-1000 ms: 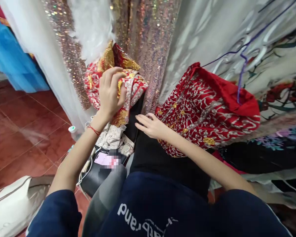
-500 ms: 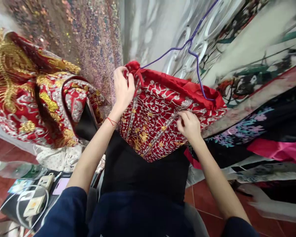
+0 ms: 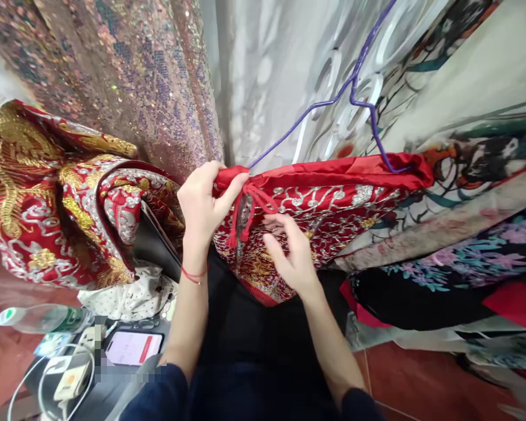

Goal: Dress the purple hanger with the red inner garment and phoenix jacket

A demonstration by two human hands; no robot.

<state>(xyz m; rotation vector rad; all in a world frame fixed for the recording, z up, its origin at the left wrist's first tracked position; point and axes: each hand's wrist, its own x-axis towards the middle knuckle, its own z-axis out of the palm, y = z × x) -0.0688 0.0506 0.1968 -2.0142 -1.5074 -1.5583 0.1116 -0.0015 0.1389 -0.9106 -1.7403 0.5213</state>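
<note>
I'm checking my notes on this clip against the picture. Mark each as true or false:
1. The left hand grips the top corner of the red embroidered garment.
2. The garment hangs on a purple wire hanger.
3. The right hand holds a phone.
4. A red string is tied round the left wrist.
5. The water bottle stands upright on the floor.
1. True: the left hand pinches the red embroidered garment at its top left corner.
2. True: the purple wire hanger runs along its red top edge.
3. False: the right hand is at the garment's front, by the red cords; the phone lies below left.
4. True: red string.
5. False: the water bottle lies on its side.
</note>
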